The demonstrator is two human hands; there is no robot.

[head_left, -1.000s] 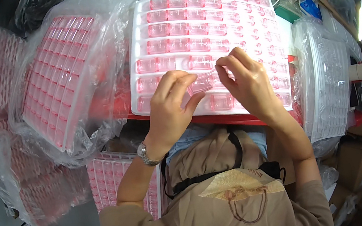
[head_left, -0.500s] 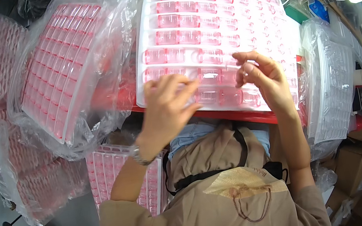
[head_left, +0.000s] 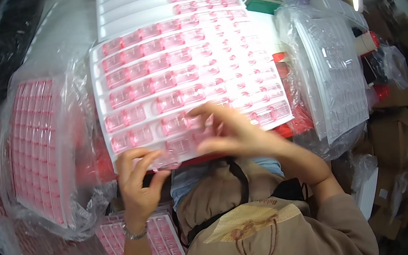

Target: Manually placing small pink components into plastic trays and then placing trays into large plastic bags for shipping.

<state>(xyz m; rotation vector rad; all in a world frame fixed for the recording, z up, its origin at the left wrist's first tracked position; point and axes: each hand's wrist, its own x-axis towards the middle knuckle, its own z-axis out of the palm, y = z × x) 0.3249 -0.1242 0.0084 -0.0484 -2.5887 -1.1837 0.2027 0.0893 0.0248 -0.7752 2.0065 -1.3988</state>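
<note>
A white tray (head_left: 100, 99) lies before me, with rows of small clear pink plastic cases in it. At its near left edge, my left hand (head_left: 138, 184) pinches one clear pink plastic case (head_left: 167, 160) between thumb and fingers. My right hand (head_left: 237, 132) hovers over the near rows, slightly blurred, its thumb and fingers apart. I see nothing held in it, though it covers some of the cases beneath. Gaps show among the near rows on the left.
Behind lies another white tray (head_left: 132, 7), partly filled. Plastic-wrapped stacks of pink trays (head_left: 35, 150) stand at the left. A wrapped stack of clear trays (head_left: 332, 73) is on the right, with cardboard boxes (head_left: 392, 136) below. More pink-filled trays (head_left: 165, 242) sit low beside my left arm.
The view has shifted, so the tray appears further left. My left hand has come to the tray's near edge and now holds a pink case. My right hand has reached across the near rows.
</note>
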